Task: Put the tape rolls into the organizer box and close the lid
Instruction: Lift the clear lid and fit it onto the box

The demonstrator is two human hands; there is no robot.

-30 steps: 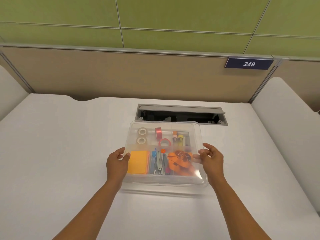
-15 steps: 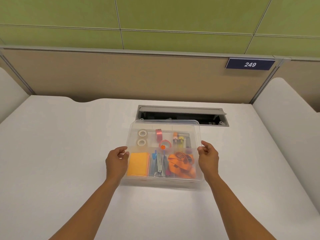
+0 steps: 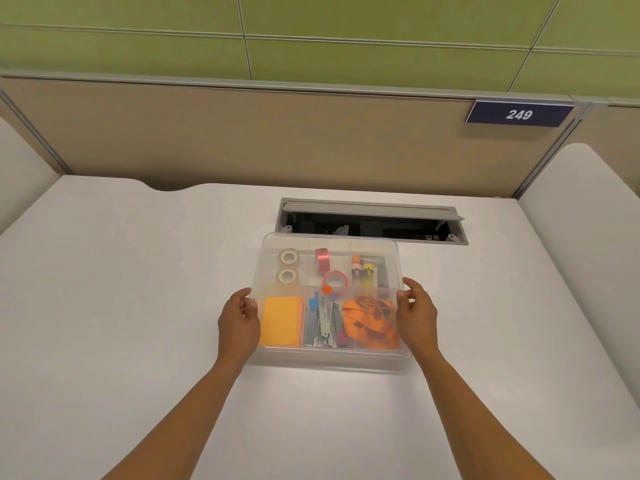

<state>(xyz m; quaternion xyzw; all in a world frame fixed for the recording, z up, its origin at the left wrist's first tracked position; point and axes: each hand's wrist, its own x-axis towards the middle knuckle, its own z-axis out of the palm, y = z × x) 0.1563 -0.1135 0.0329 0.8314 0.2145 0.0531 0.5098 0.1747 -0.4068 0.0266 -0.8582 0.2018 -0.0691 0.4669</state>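
Tape rolls sit inside the organizer box, in its far compartments, under the clear lid now lying on top. Left hand and right hand grip the box's side edges, fingers curled. Loading looks done; whether the lid has fully seated, I can't tell.

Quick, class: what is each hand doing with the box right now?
Left hand: curled on the left edge of the clear lid, gripping it.
Right hand: curled on the lid's right edge, gripping it over the organizer box.
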